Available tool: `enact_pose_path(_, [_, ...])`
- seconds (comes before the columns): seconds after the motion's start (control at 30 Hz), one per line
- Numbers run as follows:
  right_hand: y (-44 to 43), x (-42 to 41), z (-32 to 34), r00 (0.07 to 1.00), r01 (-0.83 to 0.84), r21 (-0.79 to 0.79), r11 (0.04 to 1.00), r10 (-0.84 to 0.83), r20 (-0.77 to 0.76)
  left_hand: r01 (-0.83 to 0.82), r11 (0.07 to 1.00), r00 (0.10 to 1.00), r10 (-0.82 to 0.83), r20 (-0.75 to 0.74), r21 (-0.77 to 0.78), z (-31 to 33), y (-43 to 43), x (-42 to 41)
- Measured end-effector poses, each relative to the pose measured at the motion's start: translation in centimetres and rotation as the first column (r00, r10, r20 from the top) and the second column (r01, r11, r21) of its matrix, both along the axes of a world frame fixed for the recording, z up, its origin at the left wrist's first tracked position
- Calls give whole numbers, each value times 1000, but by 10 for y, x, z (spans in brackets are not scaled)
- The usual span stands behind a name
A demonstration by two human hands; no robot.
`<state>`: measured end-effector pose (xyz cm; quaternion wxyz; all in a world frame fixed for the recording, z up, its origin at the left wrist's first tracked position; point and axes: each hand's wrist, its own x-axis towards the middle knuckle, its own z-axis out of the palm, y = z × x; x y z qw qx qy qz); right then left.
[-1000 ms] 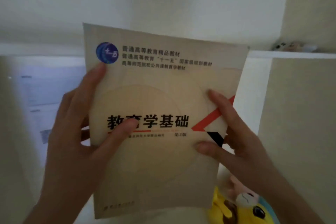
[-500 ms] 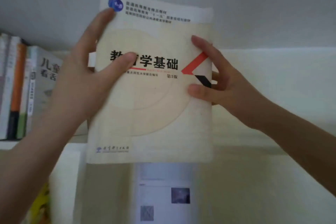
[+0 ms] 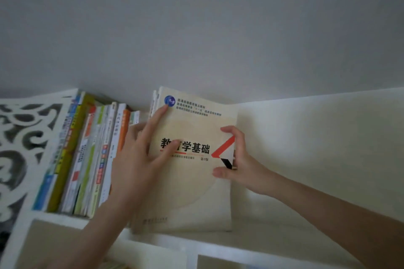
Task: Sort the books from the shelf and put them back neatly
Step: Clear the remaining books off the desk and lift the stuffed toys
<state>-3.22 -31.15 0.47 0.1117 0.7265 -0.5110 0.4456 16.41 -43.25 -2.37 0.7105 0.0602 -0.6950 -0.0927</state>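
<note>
A: Book?
B: Cream textbook (image 3: 190, 183), black title, red-black chevron, blue badge. Stands on white shelf (image 3: 284, 236), right of book row (image 3: 91, 155).
A: Hands?
B: Left hand (image 3: 140, 159) grips its left edge; right hand (image 3: 239, 159) pinches the right edge.

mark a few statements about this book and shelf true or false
1. The left hand and the right hand both hold the cream book. True.
2. The cream book lies flat on the shelf. False: it is upright, cover towards the camera.
3. A row of books stands left of it. True.
4. The right hand grips the book's top edge. False: it pinches the right edge.
</note>
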Motion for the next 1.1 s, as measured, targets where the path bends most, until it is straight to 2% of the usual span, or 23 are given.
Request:
enact_pose_path(0.13, [-56, -14, 2, 992, 90, 89, 992, -81, -102, -253, 967, 967, 253, 14, 5, -4, -33, -21])
enact_pose_path(0.23, [-89, -20, -6, 894, 379, 75, 922, -345, -285, -418, 909, 908, 418, -7, 0, -3, -50, -37])
enact_pose_path(0.3, [-103, -21, -12, 834, 482, 66, 874, -435, -339, -468, 883, 883, 469, -12, 14, -4, -55, -43])
enact_pose_path(0.4, [-108, -17, -11, 898, 381, 202, 902, -308, -315, -517, 855, 855, 518, -16, 38, -7, -56, -54])
enact_pose_path(0.47, [-109, -16, -10, 920, 332, 239, 912, -257, -296, -560, 827, 826, 561, -50, 44, -8, -57, -59])
enact_pose_path(0.6, [-106, -15, -12, 929, 323, 287, 902, -244, -278, -577, 816, 811, 577, -96, 27, -17, -67, -58])
enact_pose_path(0.67, [-104, -16, -15, 933, 320, 302, 898, -244, -264, -539, 841, 842, 540, -5, 50, -27, -68, -54])
enact_pose_path(0.73, [-105, -14, -19, 937, 319, 329, 889, -243, -252, -448, 876, 893, 430, 134, 180, -32, -67, -53])
enact_pose_path(0.83, [-108, -10, -26, 929, 342, 363, 867, -253, -271, -413, 867, 910, 379, 170, 278, -32, -65, -56])
enact_pose_path(1.0, [-114, -14, -31, 929, 344, 280, 896, -282, -240, -367, 896, 908, 287, 305, 251, -29, -61, -50])
enact_pose_path(1.1, [-106, -9, -38, 931, 337, 274, 901, -274, -242, -359, 906, 906, 281, 316, 224, -39, -54, -41])
